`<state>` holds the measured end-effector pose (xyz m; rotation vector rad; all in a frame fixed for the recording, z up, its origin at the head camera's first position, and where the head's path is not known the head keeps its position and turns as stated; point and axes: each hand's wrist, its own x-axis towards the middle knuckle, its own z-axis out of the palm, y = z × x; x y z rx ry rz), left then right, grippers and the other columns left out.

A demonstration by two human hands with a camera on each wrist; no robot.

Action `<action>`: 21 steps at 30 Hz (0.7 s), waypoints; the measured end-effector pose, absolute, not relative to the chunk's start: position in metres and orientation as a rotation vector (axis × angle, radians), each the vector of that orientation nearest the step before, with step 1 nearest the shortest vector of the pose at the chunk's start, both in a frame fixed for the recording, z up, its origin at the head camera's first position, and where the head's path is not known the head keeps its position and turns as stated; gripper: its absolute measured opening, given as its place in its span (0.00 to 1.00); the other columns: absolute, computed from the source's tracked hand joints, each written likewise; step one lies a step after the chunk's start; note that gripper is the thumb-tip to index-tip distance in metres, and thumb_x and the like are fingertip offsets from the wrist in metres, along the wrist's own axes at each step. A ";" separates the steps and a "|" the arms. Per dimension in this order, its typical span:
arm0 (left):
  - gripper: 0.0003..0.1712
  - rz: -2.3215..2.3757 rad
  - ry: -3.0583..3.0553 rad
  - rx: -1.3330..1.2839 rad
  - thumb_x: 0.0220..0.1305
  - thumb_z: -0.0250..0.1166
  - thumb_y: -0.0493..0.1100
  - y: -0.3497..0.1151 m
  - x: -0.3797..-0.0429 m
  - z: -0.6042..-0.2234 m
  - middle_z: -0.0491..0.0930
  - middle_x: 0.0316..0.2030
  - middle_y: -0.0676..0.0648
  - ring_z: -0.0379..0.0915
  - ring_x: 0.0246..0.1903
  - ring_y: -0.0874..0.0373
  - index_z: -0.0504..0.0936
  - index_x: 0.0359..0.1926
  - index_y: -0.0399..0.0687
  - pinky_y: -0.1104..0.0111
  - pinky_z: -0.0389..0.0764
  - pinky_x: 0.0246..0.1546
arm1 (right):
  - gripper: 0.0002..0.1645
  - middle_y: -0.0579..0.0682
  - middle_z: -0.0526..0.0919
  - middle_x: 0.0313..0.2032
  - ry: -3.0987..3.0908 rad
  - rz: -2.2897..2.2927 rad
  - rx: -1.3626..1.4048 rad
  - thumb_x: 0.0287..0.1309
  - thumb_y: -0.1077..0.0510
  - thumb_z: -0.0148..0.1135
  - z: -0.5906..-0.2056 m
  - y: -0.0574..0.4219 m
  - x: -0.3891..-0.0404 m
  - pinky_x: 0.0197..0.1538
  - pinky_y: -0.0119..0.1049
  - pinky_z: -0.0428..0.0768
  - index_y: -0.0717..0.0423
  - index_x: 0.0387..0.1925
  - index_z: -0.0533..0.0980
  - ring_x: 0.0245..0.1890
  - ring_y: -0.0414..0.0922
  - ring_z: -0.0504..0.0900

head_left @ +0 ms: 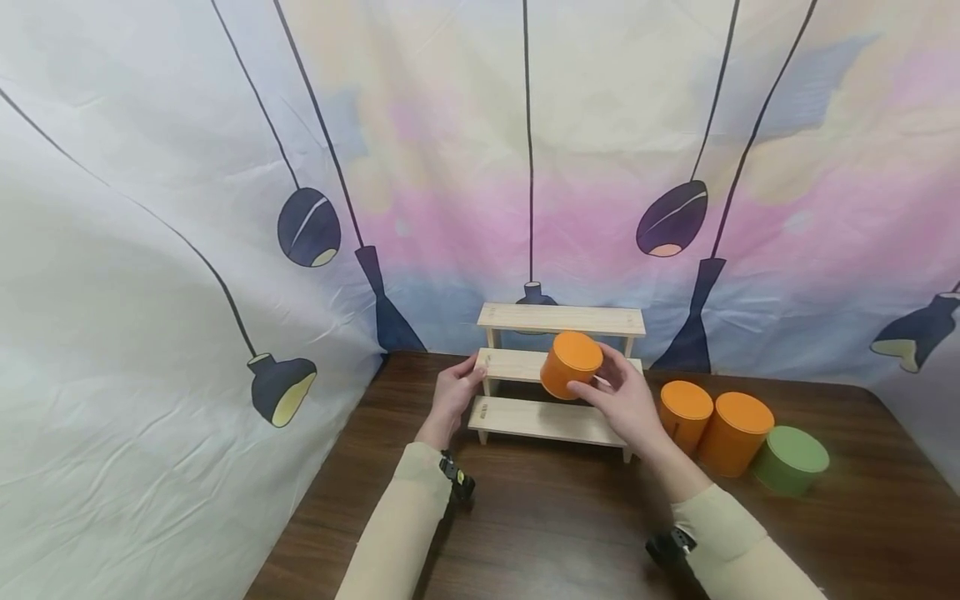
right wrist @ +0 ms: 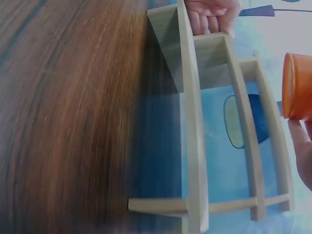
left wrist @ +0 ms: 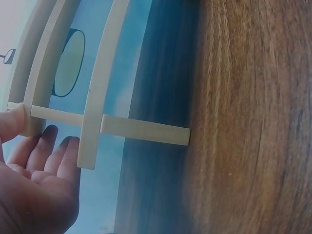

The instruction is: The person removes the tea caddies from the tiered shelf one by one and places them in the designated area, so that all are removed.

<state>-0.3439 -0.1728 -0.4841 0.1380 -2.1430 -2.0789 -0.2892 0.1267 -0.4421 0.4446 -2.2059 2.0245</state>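
In the head view my right hand grips an orange cylindrical container between thumb and fingers. The container is tilted and overlaps the middle step of a pale wooden three-step rack. At the rack's left end, my left hand pinches the middle step, its thumb on top and fingers underneath, as the left wrist view shows. From the right wrist view the orange container appears at the right edge, beside the rack's steps, partly cut off.
Two more orange containers and a green one stand on the dark wooden table, right of the rack. Behind the rack hangs a cloth backdrop printed with lamps; another side of it runs along the table's left edge.
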 end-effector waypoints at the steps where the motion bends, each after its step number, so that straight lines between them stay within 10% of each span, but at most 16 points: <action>1: 0.28 -2.078 -2.142 0.139 0.76 0.67 0.38 -0.173 -0.344 -0.484 0.76 0.69 0.35 0.76 0.67 0.41 0.76 0.73 0.42 0.51 0.76 0.68 | 0.51 0.55 0.77 0.71 -2.200 2.031 0.443 0.63 0.53 0.80 -0.442 0.131 -0.287 0.69 0.40 0.77 0.51 0.81 0.64 0.72 0.52 0.75; 21: 0.27 -2.077 -2.157 0.156 0.77 0.67 0.38 -0.172 -0.342 -0.481 0.76 0.69 0.35 0.76 0.67 0.42 0.76 0.73 0.41 0.51 0.77 0.67 | 0.51 0.57 0.73 0.73 -2.298 1.838 0.371 0.65 0.53 0.78 -0.436 0.206 -0.249 0.61 0.22 0.77 0.53 0.83 0.62 0.68 0.36 0.74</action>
